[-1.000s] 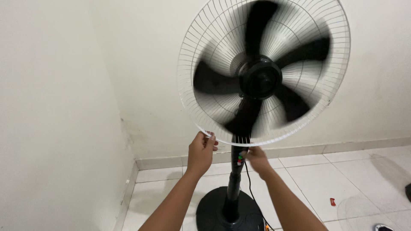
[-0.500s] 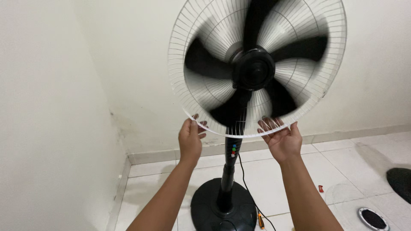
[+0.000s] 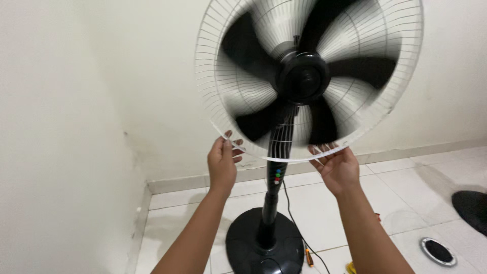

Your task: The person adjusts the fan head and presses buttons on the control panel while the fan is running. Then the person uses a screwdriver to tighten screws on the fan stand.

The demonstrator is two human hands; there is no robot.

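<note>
White floor tiles meet cream walls at a low skirting. A round metal floor drain sits at lower right, near a black round base at the edge. A small orange object lies on the floor.

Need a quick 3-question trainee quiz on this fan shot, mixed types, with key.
1. True or false: the fan blades are standing still.
2. Which part does the left hand touch? A) round base B) lower rim of the wire guard C) cord
3. Fill in: the right hand sits under the guard with its palm facing ____.

Key: 1 false, the blades are blurred. 2 B. 3 up.
</note>
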